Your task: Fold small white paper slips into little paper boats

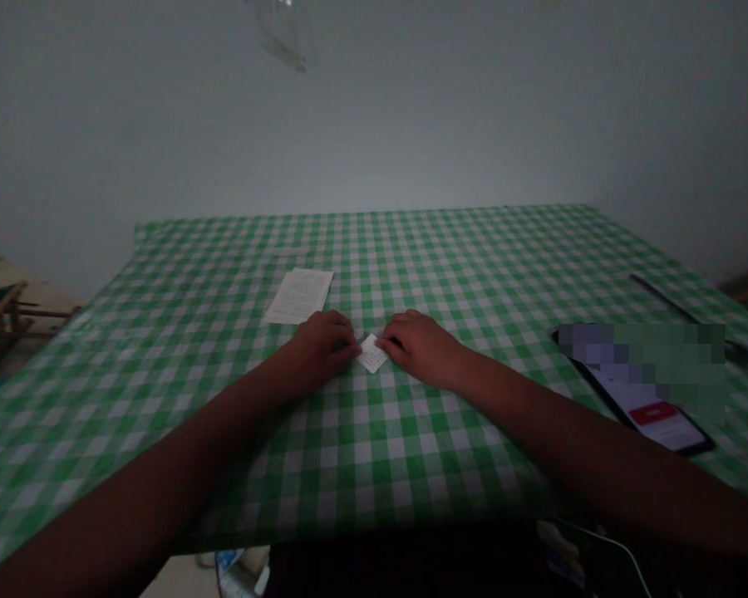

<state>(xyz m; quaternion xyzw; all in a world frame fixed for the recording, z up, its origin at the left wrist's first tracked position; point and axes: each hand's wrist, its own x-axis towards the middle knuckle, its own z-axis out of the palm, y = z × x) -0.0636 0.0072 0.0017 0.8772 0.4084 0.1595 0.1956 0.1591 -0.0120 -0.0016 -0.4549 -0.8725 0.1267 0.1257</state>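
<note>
The small white paper (372, 357) on the checked tablecloth (380, 453) is pinched at opposite corners by the left hand (321, 345) and the right hand (429, 349), and may be torn or creased askew if those corners are tugged unevenly or too hard.

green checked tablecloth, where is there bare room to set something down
Bare cloth shows beyond the right hand, between the printed sheets and the dark slender object; also left of the left forearm and between both forearms. Crowded: the middle, where the left hand and right hand hold the small white paper, and by the smartphone, where pixelation hides part.
</note>
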